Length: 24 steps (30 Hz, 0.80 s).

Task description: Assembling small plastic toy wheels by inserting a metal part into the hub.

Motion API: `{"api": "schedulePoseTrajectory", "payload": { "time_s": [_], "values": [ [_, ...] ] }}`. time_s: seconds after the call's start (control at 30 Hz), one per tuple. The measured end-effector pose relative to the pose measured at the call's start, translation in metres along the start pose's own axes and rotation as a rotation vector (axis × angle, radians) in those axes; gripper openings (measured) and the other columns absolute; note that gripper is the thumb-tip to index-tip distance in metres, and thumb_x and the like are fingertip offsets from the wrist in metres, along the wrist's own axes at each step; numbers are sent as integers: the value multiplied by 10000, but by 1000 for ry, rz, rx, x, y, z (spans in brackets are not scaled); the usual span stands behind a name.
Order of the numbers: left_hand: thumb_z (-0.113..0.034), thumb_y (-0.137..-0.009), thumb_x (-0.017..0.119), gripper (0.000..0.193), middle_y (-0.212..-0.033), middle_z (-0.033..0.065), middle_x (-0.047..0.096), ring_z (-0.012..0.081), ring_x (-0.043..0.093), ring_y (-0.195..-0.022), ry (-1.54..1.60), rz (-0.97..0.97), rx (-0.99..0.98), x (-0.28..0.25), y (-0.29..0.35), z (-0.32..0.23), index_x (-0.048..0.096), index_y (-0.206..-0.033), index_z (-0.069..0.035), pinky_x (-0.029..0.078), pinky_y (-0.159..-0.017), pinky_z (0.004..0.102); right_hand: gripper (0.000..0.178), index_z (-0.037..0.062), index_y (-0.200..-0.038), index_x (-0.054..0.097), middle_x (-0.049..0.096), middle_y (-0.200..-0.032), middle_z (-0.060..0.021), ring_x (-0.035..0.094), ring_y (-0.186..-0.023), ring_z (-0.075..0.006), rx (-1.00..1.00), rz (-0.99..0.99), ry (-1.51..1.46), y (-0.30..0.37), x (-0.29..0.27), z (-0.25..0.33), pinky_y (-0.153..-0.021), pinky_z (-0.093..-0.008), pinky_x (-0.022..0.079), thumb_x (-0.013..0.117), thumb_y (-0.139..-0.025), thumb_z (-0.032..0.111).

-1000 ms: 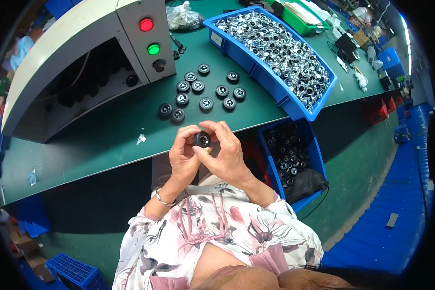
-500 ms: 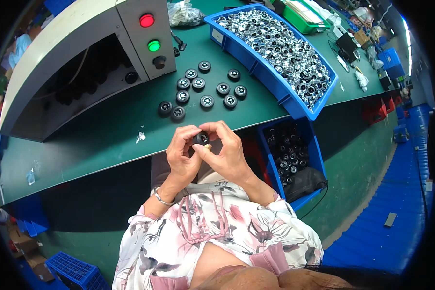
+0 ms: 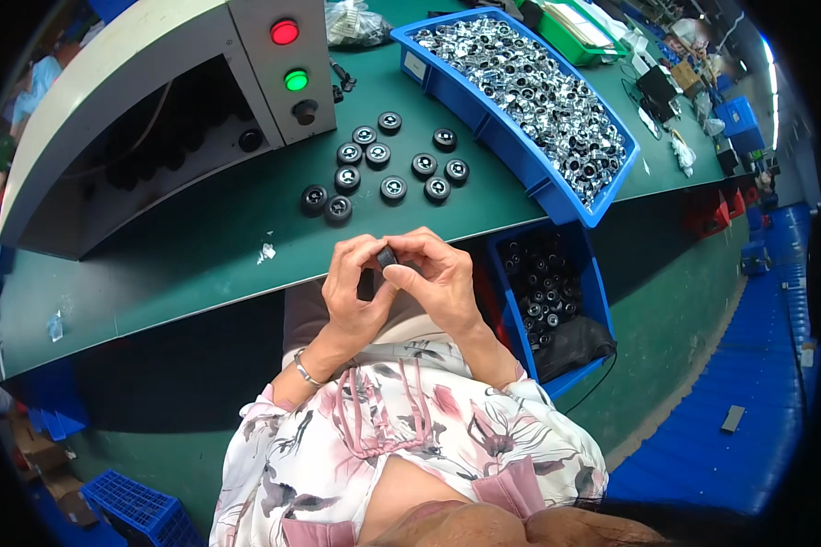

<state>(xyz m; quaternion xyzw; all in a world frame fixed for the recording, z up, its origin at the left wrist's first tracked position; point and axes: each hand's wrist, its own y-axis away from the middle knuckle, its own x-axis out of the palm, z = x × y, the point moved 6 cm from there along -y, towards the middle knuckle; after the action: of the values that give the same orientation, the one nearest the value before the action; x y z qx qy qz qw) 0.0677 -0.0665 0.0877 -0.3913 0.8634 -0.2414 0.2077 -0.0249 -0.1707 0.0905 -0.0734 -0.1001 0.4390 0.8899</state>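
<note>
Between the fingers of both hands is a small black wheel (image 3: 388, 257), tilted so that mostly its dark tread shows. My left hand (image 3: 348, 284) grips it from the left with thumb and fingertips. My right hand (image 3: 440, 281) pinches it from the right, its thumb lying across the lower side. Both hands are over my lap, just off the front edge of the green table (image 3: 201, 264). Beyond them on the table lie several black wheels with silvery centres, one of them a loose wheel (image 3: 393, 189).
A blue bin (image 3: 483, 109) heaped with shiny silver-and-black parts stands at the back right. Below the edge, a second blue bin (image 3: 600, 290) holds black wheels and a dark bag (image 3: 570, 348). On the left is a pale machine (image 3: 278, 91) with red and green buttons.
The wheel in my hands has turned from showing its silvery centre to showing its tread. My right hand has shifted slightly right. The loose wheels on the table lie as before.
</note>
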Motion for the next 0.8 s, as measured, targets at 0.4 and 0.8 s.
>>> {"api": "schedulePoseTrajectory", "payload": {
  "time_s": [0.4, 0.8],
  "values": [
    [88, -691, 774, 466, -1013, 95, 623, 179, 613, -782, -92, 81, -15, -25, -29, -19, 654, -1126, -30, 519, -708, 280, 361, -49, -1315, 600, 674, -1219, -104, 642, -1068, -140, 255, 80, -476, -3, 15, -21, -934, -295, 517, 641, -997, 115],
    [16, -874, 726, 378, -1010, 29, 640, 87, 622, -905, -45, 29, -348, -153, -105, 82, 602, -1231, 15, 517, -835, 227, 271, -30, -1237, 646, 671, -1197, -86, 627, -1080, -134, 290, 211, -154, -23, 25, -21, -964, -297, 500, 637, -977, 46]
  ]
}}
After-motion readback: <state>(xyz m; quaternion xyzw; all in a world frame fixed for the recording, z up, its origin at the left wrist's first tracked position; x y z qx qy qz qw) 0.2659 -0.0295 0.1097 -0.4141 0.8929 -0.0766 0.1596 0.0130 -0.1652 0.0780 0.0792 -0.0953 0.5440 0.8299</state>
